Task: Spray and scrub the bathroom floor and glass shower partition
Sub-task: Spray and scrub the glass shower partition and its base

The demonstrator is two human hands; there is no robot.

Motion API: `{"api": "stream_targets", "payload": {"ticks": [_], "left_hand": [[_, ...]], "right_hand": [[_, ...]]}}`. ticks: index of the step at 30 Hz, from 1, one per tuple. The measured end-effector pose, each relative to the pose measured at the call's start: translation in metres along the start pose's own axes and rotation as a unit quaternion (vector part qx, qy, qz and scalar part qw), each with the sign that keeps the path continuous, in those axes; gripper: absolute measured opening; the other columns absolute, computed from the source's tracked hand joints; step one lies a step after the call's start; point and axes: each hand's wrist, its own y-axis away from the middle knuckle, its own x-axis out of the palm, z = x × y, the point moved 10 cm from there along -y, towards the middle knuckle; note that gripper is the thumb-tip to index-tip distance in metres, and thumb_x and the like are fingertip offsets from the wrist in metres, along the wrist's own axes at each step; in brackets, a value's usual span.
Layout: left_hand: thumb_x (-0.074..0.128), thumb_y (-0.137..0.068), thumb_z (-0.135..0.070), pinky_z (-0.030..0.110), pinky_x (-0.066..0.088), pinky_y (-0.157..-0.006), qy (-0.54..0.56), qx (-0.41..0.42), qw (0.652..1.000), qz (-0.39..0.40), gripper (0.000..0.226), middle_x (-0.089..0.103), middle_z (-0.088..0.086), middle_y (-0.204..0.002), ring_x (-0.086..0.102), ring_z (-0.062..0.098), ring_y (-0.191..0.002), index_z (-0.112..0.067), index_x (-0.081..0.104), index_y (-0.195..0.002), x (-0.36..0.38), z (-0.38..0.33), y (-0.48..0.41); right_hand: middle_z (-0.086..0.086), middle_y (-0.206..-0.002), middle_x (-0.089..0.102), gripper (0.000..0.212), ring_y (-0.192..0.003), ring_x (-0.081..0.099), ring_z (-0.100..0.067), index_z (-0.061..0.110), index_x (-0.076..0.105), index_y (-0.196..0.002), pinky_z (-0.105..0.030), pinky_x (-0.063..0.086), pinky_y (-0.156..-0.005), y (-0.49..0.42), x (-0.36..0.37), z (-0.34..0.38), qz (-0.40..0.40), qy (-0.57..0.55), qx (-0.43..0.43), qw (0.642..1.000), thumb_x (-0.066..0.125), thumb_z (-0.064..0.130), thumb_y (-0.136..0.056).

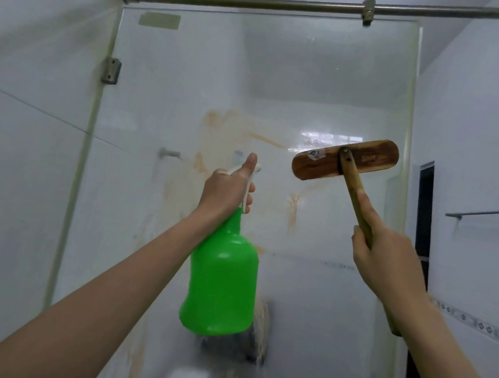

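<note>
Spray bottle (221,283) nozzle mostly hidden by left hand (225,192); brush (345,163) bristles behind wooden head; shapes (240,346) beyond glass (194,70) blurred.

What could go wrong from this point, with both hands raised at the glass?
The right hand holds the brush by its handle alone, so the wooden head could skid or knock the glass partition. The left hand holds the green spray bottle high and close to the glass; spray might bounce back toward the face.

left hand (229,190) grips green spray bottle (222,283) | right hand (386,260) holds wooden brush (344,164) against glass partition (192,86)
</note>
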Motion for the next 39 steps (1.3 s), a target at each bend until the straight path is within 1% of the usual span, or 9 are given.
{"api": "stream_targets", "payload": {"ticks": [3,5,8,11,14,19,24,28,39], "left_hand": [[0.054,-0.099,-0.054,0.031,0.059,-0.061,0.028,-0.009,0.998,0.062,0.043,0.070,0.004,-0.071,0.067,0.021,-0.060,-0.016,0.073,-0.097,0.017,0.010,0.014],[0.056,-0.099,-0.052,0.030,0.054,-0.056,0.022,-0.032,0.996,0.086,0.042,0.067,0.005,-0.069,0.064,0.021,-0.056,-0.015,0.075,-0.093,0.028,0.025,0.026],[0.057,-0.098,-0.054,0.031,0.055,-0.058,0.013,-0.060,0.996,0.068,0.045,0.066,0.003,-0.063,0.062,0.019,-0.052,-0.016,0.072,-0.077,0.031,0.048,0.044],[0.054,-0.098,-0.056,0.035,0.059,-0.070,0.023,-0.057,0.996,0.065,0.050,0.070,0.004,-0.066,0.068,0.021,-0.058,-0.016,0.072,-0.075,0.037,0.058,0.055],[0.054,-0.099,-0.053,0.034,0.054,-0.064,0.037,-0.064,0.996,0.050,0.043,0.064,0.004,-0.066,0.060,0.021,-0.056,-0.020,0.071,-0.078,0.041,0.062,0.061],[0.054,-0.098,-0.056,0.030,0.059,-0.064,0.031,-0.092,0.994,0.049,0.050,0.072,0.004,-0.065,0.069,0.018,-0.057,-0.013,0.073,-0.081,0.027,0.084,0.070],[0.058,-0.097,-0.053,0.038,0.060,-0.068,0.008,-0.117,0.993,0.003,0.049,0.069,0.004,-0.059,0.066,0.022,-0.053,-0.013,0.074,-0.072,-0.007,0.117,0.090],[0.061,-0.095,-0.052,0.046,0.059,-0.072,-0.014,-0.120,0.993,-0.018,0.047,0.067,0.005,-0.060,0.063,0.024,-0.054,-0.011,0.075,-0.077,-0.025,0.131,0.100],[0.055,-0.097,-0.053,0.040,0.060,-0.074,-0.011,-0.091,0.994,-0.053,0.054,0.071,0.006,-0.063,0.068,0.021,-0.059,-0.007,0.074,-0.077,-0.051,0.110,0.097]], "right_hand": [[-0.003,-0.056,0.047,0.069,-0.048,0.049,-0.016,0.035,0.007,-0.153,-0.026,0.043,-0.045,-0.004,0.001,0.004,-0.002,-0.002,-0.002,1.000,0.044,0.014,-0.099],[-0.003,-0.057,0.047,0.069,-0.050,0.049,-0.017,0.036,0.007,-0.153,-0.030,0.044,-0.046,-0.018,-0.001,0.008,-0.005,0.007,-0.005,1.000,0.043,0.013,-0.099],[-0.003,-0.060,0.048,0.069,-0.052,0.049,-0.017,0.035,0.009,-0.153,-0.027,0.039,-0.046,-0.029,-0.004,0.012,-0.003,0.015,-0.001,1.000,0.043,0.013,-0.098],[-0.004,-0.061,0.049,0.067,-0.054,0.051,-0.018,0.033,0.011,-0.153,-0.031,0.046,-0.049,-0.019,0.001,0.010,-0.004,0.006,0.010,1.000,0.044,0.014,-0.099],[-0.004,-0.061,0.049,0.067,-0.052,0.051,-0.018,0.033,0.009,-0.154,-0.030,0.045,-0.047,-0.005,0.010,0.006,0.004,0.004,0.017,1.000,0.043,0.015,-0.099],[-0.003,-0.061,0.049,0.065,-0.052,0.050,-0.017,0.031,0.011,-0.154,-0.026,0.039,-0.045,-0.004,0.012,0.006,0.015,0.005,0.025,1.000,0.043,0.016,-0.100],[-0.007,-0.064,0.053,0.065,-0.056,0.055,-0.024,0.031,0.012,-0.154,-0.044,0.055,-0.057,0.004,0.015,0.011,0.021,0.001,0.024,0.999,0.044,0.015,-0.099],[-0.006,-0.062,0.052,0.066,-0.054,0.054,-0.023,0.030,0.010,-0.154,-0.043,0.054,-0.055,0.014,0.026,0.017,0.024,0.000,0.019,1.000,0.043,0.015,-0.099],[-0.005,-0.057,0.049,0.066,-0.048,0.049,-0.021,0.033,0.004,-0.154,-0.036,0.047,-0.045,0.036,0.050,0.024,0.034,0.005,0.032,0.999,0.041,0.018,-0.100]]}}
